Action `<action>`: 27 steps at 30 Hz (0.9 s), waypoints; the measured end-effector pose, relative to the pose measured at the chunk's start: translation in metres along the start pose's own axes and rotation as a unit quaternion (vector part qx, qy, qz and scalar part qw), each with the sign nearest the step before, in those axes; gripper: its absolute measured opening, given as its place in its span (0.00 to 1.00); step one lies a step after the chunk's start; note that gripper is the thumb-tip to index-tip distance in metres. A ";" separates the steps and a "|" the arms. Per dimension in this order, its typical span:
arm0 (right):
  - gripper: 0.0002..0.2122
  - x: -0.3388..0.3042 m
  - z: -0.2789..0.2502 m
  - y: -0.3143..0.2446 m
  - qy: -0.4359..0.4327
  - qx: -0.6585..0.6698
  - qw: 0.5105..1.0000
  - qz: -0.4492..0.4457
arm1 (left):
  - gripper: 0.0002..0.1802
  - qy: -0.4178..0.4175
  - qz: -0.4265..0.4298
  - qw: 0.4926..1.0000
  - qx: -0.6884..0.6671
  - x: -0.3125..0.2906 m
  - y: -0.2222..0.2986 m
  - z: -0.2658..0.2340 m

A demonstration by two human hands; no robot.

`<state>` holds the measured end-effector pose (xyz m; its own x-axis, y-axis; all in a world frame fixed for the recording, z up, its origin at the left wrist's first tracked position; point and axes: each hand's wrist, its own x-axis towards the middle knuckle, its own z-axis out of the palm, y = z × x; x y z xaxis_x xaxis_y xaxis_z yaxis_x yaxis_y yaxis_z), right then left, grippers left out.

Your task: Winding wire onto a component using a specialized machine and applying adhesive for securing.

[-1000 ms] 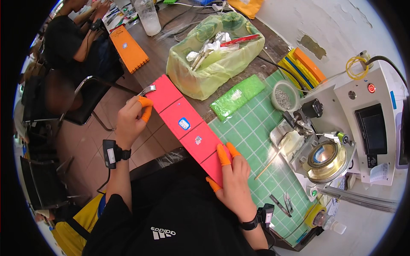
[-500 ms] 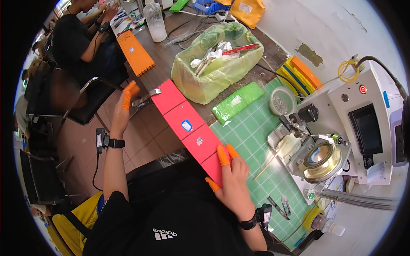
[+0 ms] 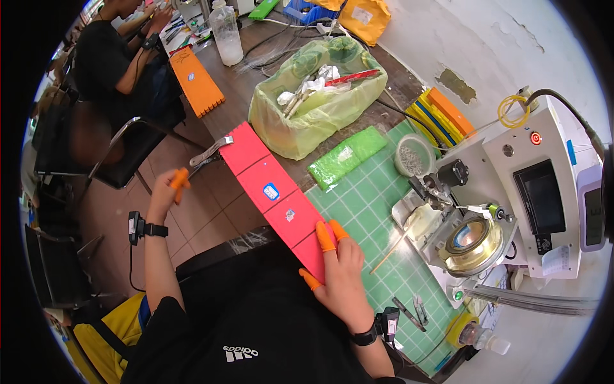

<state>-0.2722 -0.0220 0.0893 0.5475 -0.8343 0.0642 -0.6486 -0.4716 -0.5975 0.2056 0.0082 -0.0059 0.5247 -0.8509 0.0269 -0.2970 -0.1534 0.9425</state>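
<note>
The left hand (image 3: 167,189) with orange rubber finger covers has come away from the far left end of the long, flat, pink-red board (image 3: 252,159), where it was a second ago, and has moved left and nearer, now well apart over the tiled floor (image 3: 198,208). The slim silver metal tool (image 3: 213,150) at the board's left edge now shows its handle, which the hand covered before. The view has shifted slightly, bringing in the translucent plastic bottle's (image 3: 228,42) top
</note>
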 end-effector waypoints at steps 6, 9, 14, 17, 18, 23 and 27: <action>0.47 -0.004 0.003 -0.004 0.003 0.011 1.000 -0.003 | 0.12 0.084 0.115 0.886 0.441 -0.018 -0.028 -0.023; 0.47 -0.003 0.001 0.001 0.014 0.001 1.000 0.008 | 0.13 0.279 0.236 0.853 0.371 0.024 0.036 -0.011; 0.44 -0.003 -0.004 0.003 0.025 0.049 0.998 -0.003 | 0.14 0.288 0.427 0.847 0.130 0.039 0.171 0.048; 0.39 -0.011 -0.027 -0.002 0.062 0.073 0.995 0.011 | 0.16 0.093 0.446 0.889 0.045 0.014 0.235 0.121; 0.38 -0.014 -0.036 -0.001 0.070 0.082 0.994 0.001 | 0.15 0.002 0.460 0.887 0.022 0.010 0.251 0.151; 0.17 -0.056 -0.083 0.014 0.113 0.076 0.988 0.069 | 0.11 -0.193 0.489 0.850 0.041 0.003 0.335 0.277; 0.16 -0.087 -0.093 0.028 0.143 0.039 0.978 0.144 | 0.12 -0.333 0.441 0.829 0.082 0.018 0.339 0.357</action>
<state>-0.3875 0.0110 0.1417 0.1705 -0.9805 0.0978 -0.7056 -0.1908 -0.6824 -0.1703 -0.2385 0.1955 -0.4956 -0.7488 0.4400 -0.4643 0.6566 0.5944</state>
